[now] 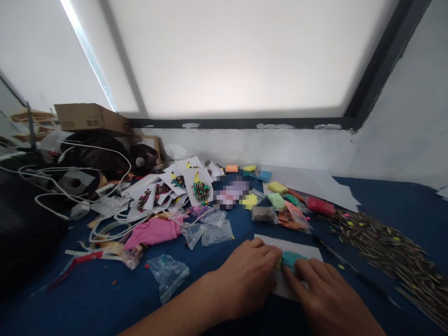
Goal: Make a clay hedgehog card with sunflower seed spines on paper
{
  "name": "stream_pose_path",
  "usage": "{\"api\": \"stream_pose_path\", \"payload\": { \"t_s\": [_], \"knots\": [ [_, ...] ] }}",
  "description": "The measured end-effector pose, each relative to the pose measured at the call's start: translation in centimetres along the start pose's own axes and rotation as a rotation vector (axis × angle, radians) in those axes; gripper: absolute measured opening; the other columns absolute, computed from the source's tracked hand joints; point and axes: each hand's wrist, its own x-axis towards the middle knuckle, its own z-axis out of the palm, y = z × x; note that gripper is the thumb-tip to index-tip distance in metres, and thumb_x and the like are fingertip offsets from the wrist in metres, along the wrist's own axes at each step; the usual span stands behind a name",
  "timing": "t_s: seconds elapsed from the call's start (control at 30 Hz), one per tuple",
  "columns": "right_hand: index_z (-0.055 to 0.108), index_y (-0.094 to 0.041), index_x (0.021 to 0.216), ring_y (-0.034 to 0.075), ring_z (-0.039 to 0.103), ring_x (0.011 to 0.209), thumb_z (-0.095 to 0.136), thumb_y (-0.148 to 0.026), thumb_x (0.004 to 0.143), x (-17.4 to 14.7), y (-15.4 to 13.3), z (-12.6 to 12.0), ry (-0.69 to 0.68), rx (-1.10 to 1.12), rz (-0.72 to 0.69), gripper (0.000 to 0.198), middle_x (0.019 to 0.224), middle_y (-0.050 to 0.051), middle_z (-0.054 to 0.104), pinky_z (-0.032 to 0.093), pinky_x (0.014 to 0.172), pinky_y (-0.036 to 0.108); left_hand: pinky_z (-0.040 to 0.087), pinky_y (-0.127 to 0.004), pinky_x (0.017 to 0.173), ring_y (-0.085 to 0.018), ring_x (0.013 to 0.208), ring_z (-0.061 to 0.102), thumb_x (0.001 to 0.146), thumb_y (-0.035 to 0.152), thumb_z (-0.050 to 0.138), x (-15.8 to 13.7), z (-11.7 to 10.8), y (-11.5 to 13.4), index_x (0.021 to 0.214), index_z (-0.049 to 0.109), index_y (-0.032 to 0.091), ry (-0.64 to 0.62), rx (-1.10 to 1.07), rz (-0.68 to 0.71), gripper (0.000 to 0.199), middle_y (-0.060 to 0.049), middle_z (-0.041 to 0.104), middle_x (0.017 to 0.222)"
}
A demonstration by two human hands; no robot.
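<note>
A white paper card [271,241] lies on the blue table in front of me, with a flattened patch of teal modelling clay [292,258] on it. A bit of yellow clay [279,263] shows at the patch's left edge. My left hand [249,273] rests over the left side of the card, its fingers curled together and their tips by the yellow clay; what lies under them is hidden. My right hand [320,287] has its fingers closed in at the teal clay, touching its lower edge. Just right of the card lies a dark, thin pen-like tool [345,261].
Striped sunflower seeds [385,242] spread along the right side. Beyond the card lie clay packets, including a red one [320,206] and a brown one [264,214]. Finished cards [201,186], pink clay [154,232], a clear bag [168,273] and white cables [119,219] crowd the left.
</note>
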Motion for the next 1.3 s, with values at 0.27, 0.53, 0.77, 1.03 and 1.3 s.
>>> {"api": "stream_pose_path", "payload": {
  "t_s": [0.27, 0.53, 0.77, 1.03, 1.3],
  "knots": [
    [0.061, -0.020, 0.091, 0.021, 0.053, 0.061, 0.040, -0.002, 0.070, 0.4, 1.1, -1.0, 0.001, -0.010, 0.051, 0.036, 0.071, 0.006, 0.058, 0.037, 0.058, 0.031, 0.041, -0.032, 0.086, -0.020, 0.094, 0.053, 0.087, 0.017, 0.048, 0.1, 0.0, 0.0, 0.106, 0.049, 0.016, -0.007, 0.026, 0.016, 0.019, -0.005, 0.061, 0.105],
    [0.066, -0.020, 0.097, 0.020, 0.054, 0.062, 0.043, -0.001, 0.070, 0.0, 0.9, 0.1, -0.041, 0.014, 0.067, 0.040, 0.072, 0.006, 0.057, 0.040, 0.057, 0.030, 0.042, -0.032, 0.087, -0.020, 0.096, 0.053, 0.088, 0.019, 0.049, 0.1, -0.2, 0.2, 0.106, 0.049, 0.016, -0.035, 0.028, -0.013, 0.018, -0.006, 0.061, 0.103],
    [0.067, -0.022, 0.090, 0.021, 0.053, 0.061, 0.041, -0.004, 0.071, 0.2, 2.4, -0.7, -0.067, 0.019, 0.160, 0.037, 0.073, 0.007, 0.058, 0.042, 0.056, 0.033, 0.041, -0.033, 0.088, -0.020, 0.099, 0.051, 0.087, 0.018, 0.050, -0.1, -0.2, 0.2, 0.115, 0.048, 0.020, -0.032, 0.035, 0.013, 0.028, -0.006, 0.058, 0.110],
    [0.069, -0.020, 0.089, 0.020, 0.054, 0.066, 0.041, -0.003, 0.070, -0.3, 2.7, 0.5, -0.111, 0.044, 0.211, 0.038, 0.078, 0.008, 0.060, 0.045, 0.061, 0.033, 0.041, -0.038, 0.087, -0.023, 0.100, 0.048, 0.087, 0.018, 0.047, -0.2, -0.1, 0.7, 0.133, 0.037, 0.025, -0.064, 0.113, 0.029, 0.048, -0.009, 0.052, 0.116],
    [0.067, -0.021, 0.089, 0.020, 0.055, 0.076, 0.043, -0.005, 0.073, 0.2, 2.3, 0.4, -0.151, 0.183, 0.283, 0.033, 0.087, 0.008, 0.058, 0.048, 0.070, 0.035, 0.039, -0.041, 0.093, -0.025, 0.104, 0.046, 0.086, 0.021, 0.048, -0.3, 0.2, 0.7, 0.132, 0.039, 0.024, -0.072, 0.089, 0.029, 0.046, -0.010, 0.050, 0.120]
  ]
}}
